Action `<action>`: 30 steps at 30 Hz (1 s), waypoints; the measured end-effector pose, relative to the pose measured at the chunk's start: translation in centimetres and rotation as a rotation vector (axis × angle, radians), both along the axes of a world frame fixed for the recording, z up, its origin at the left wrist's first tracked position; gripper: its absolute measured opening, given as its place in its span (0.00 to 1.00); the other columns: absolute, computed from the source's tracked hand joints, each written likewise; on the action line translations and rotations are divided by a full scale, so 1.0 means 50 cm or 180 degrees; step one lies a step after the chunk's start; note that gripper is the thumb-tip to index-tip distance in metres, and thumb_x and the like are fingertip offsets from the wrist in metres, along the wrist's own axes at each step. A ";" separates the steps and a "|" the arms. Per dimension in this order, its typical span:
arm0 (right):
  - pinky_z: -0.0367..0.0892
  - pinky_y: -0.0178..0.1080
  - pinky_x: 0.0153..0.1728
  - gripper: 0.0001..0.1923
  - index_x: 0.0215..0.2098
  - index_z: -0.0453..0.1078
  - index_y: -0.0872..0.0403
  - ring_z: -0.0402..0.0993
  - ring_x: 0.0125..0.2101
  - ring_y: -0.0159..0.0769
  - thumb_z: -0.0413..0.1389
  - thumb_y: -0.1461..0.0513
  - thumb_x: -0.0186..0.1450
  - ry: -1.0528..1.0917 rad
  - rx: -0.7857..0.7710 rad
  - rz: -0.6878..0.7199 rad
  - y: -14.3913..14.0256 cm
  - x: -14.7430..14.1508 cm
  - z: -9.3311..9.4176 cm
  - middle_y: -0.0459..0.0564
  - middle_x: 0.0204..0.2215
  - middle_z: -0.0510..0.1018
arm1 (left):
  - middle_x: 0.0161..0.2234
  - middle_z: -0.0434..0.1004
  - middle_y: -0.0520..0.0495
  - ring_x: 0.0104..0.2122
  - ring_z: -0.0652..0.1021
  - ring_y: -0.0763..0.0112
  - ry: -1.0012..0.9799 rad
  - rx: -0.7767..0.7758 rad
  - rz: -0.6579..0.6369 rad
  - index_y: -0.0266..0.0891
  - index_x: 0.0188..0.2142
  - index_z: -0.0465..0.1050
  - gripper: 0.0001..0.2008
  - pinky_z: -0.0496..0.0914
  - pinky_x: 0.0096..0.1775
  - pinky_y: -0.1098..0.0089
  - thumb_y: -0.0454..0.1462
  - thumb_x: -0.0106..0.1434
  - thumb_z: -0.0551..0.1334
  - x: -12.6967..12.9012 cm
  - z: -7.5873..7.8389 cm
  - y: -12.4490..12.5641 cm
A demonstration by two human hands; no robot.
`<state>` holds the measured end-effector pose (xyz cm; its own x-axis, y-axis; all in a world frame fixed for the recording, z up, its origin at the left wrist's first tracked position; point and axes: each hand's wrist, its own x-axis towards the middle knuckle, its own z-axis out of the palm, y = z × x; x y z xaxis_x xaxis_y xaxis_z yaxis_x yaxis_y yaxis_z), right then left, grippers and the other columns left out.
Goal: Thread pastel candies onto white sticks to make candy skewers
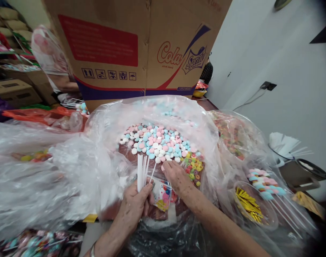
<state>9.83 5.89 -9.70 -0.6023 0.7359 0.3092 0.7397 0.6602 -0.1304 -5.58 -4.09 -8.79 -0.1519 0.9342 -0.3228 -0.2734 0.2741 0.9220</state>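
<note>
My left hand (134,200) is closed around a bundle of thin white sticks (143,171). One white stick (153,171) leans apart from the bundle, tipped to the right, its top near the candies. My right hand (177,178) reaches to the near edge of a pile of round pink, blue and white candies (157,142). Its fingers are bent together at a pink candy (163,167), which shows partly at the fingertips. Beside that hand lie small yellow, green and red ring candies (194,166). A printed clear packet (162,194) lies between my hands.
Clear plastic sheeting (98,142) surrounds the candies. Behind stands a large cardboard box (141,46). At right are a tub of gold twist ties (248,205), candy skewers (265,182) and a holder of white strips (282,142). A person (53,60) is behind on the left.
</note>
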 end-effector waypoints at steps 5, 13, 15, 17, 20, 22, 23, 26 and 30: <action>0.68 0.40 0.39 0.06 0.32 0.67 0.52 0.71 0.34 0.39 0.53 0.69 0.62 0.1251 -0.0978 -0.0390 0.018 0.005 0.013 0.49 0.30 0.76 | 0.15 0.72 0.54 0.08 0.62 0.79 0.0183 -0.0044 -0.0289 0.38 0.32 0.71 0.16 0.49 0.13 0.77 0.49 0.56 0.64 0.001 0.003 0.004; 0.67 0.35 0.28 0.12 0.29 0.73 0.55 0.70 0.23 0.30 0.66 0.60 0.49 0.4204 -0.3576 -0.0554 0.032 0.029 0.084 0.45 0.25 0.78 | 0.13 0.68 0.55 0.09 0.59 0.79 0.0363 -0.0055 -0.0433 0.40 0.25 0.68 0.14 0.48 0.13 0.76 0.48 0.57 0.61 0.010 0.006 0.007; 0.68 0.34 0.28 0.11 0.28 0.74 0.56 0.70 0.24 0.29 0.68 0.61 0.47 0.4350 -0.3719 -0.0505 0.029 0.026 0.094 0.46 0.27 0.79 | 0.14 0.69 0.54 0.09 0.60 0.78 0.0392 -0.0048 -0.0438 0.40 0.25 0.68 0.14 0.49 0.13 0.76 0.48 0.57 0.61 0.010 0.003 0.007; 0.68 0.34 0.28 0.11 0.28 0.76 0.57 0.70 0.24 0.29 0.68 0.62 0.47 0.4407 -0.3752 -0.0471 0.026 0.021 0.096 0.47 0.28 0.80 | 0.14 0.70 0.54 0.09 0.60 0.78 0.0412 -0.0039 -0.0428 0.40 0.25 0.68 0.14 0.50 0.13 0.76 0.47 0.58 0.61 0.009 0.002 0.006; 0.69 0.33 0.28 0.15 0.33 0.78 0.57 0.71 0.25 0.29 0.69 0.62 0.47 0.4496 -0.3791 -0.0512 0.024 0.016 0.093 0.47 0.28 0.81 | 0.14 0.70 0.54 0.09 0.61 0.77 0.0452 -0.0051 -0.0393 0.40 0.24 0.68 0.13 0.50 0.14 0.75 0.46 0.58 0.61 0.008 0.003 0.004; 0.69 0.34 0.28 0.17 0.36 0.79 0.56 0.71 0.26 0.29 0.69 0.62 0.47 0.4547 -0.3822 -0.0588 0.022 0.014 0.093 0.48 0.29 0.81 | 0.14 0.70 0.55 0.09 0.61 0.76 0.0458 -0.0055 -0.0378 0.41 0.25 0.68 0.12 0.50 0.14 0.74 0.46 0.58 0.61 0.008 0.005 0.003; 0.69 0.34 0.29 0.17 0.36 0.80 0.57 0.72 0.26 0.30 0.70 0.62 0.46 0.4552 -0.3831 -0.0610 0.021 0.013 0.093 0.49 0.29 0.82 | 0.14 0.70 0.55 0.09 0.61 0.76 0.0458 -0.0051 -0.0369 0.41 0.25 0.69 0.12 0.50 0.14 0.74 0.46 0.58 0.61 0.008 0.006 0.003; 0.69 0.33 0.29 0.17 0.35 0.81 0.57 0.72 0.27 0.29 0.70 0.61 0.47 0.4520 -0.3803 -0.0559 0.016 0.009 0.093 0.49 0.31 0.83 | 0.14 0.70 0.55 0.09 0.61 0.76 0.0474 -0.0052 -0.0352 0.41 0.26 0.69 0.12 0.50 0.14 0.74 0.46 0.58 0.61 0.009 0.006 0.004; 0.70 0.35 0.33 0.16 0.40 0.81 0.53 0.73 0.28 0.31 0.67 0.59 0.53 0.4204 -0.3471 -0.0445 0.013 0.014 0.075 0.45 0.29 0.82 | 0.13 0.69 0.56 0.09 0.60 0.76 0.0543 -0.0048 -0.0360 0.41 0.26 0.69 0.11 0.49 0.13 0.74 0.45 0.58 0.61 0.010 -0.002 0.008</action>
<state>10.52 6.53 -5.95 -0.2887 0.9477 -0.1357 -0.1901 -0.1957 -0.9621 -5.10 -3.69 -8.86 -0.0999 0.9436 -0.3156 -0.0802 0.3085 0.9478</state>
